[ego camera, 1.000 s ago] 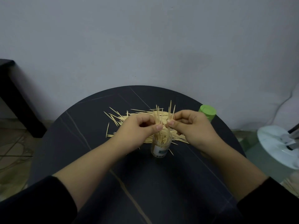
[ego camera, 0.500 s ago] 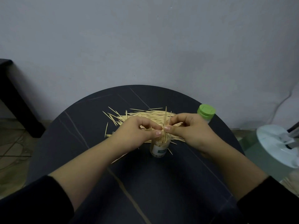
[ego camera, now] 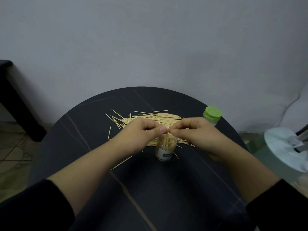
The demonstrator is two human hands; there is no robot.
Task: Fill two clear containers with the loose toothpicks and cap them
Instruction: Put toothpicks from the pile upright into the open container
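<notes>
Fingers of left hand and right hand curled, tips meeting, pinching the tops of a few toothpicks standing in the open jar just below. Risks: jar looks light and fairly full, so a sideways nudge tips it; a crooked release scatters sticks onto the counter. Loose pile lies behind the hands. Green-capped bottle sits near the counter edge; a right-hand sweep could knock it.

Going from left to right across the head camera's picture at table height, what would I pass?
Dark furniture leg → left hand → open clear container → right hand → green-capped container → white round object.
</notes>
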